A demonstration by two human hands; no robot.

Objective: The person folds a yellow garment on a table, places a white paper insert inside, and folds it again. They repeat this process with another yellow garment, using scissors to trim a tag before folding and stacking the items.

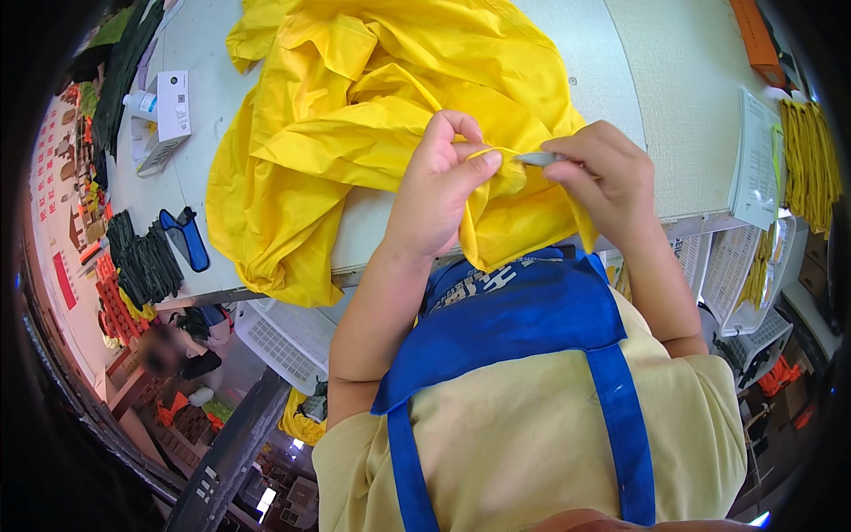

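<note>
The big yellow cloth (301,133) lies in a heap on the white table (596,62), and part of it hangs over the near edge. The left hand (434,182) pinches a bit of it between thumb and fingers. The right hand (610,176) has its fingers closed on a small gray tool (535,159), with the tip right by the pinched bit. On the left of the table sit a blue pouch (184,239) and, farther away, a white box (175,105) with a bottle (142,105) beside it. An orange box (759,43) is far to the right.
</note>
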